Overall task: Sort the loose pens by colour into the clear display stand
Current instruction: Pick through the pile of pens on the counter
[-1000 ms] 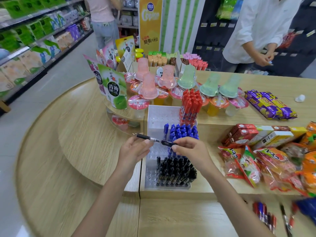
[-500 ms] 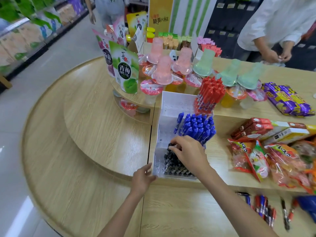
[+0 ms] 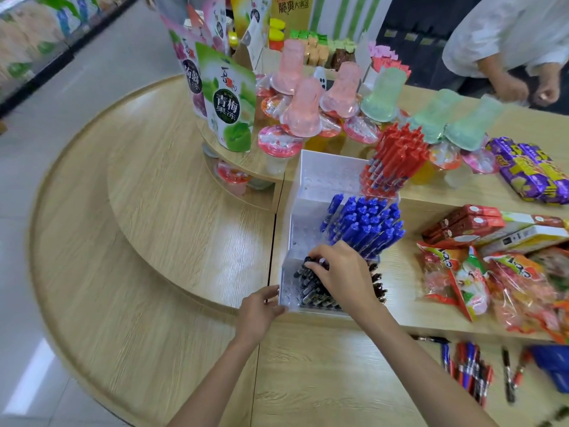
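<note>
The clear display stand (image 3: 317, 180) sits on the wooden counter with three stepped rows: red pens (image 3: 395, 158) at the back, blue pens (image 3: 366, 223) in the middle, black pens (image 3: 311, 288) in front. My right hand (image 3: 341, 272) is over the black row, its fingertips pinching the top of a black pen (image 3: 309, 262) at the row's left end. My left hand (image 3: 258, 309) touches the stand's front left corner with relaxed fingers. Loose pens (image 3: 471, 368) of mixed colours lie on the lower shelf at the right.
Jelly cups (image 3: 300, 109) and snack pouches (image 3: 231, 97) crowd behind the stand. Snack bags (image 3: 508, 285) and boxes (image 3: 480, 223) lie to its right. A blue object (image 3: 551, 362) sits past the loose pens. A person in white (image 3: 508, 35) stands across the counter.
A second ago both hands held a black pen in the air. My right hand has since carried it down into the black row, and my left hand has dropped to the stand's corner.
</note>
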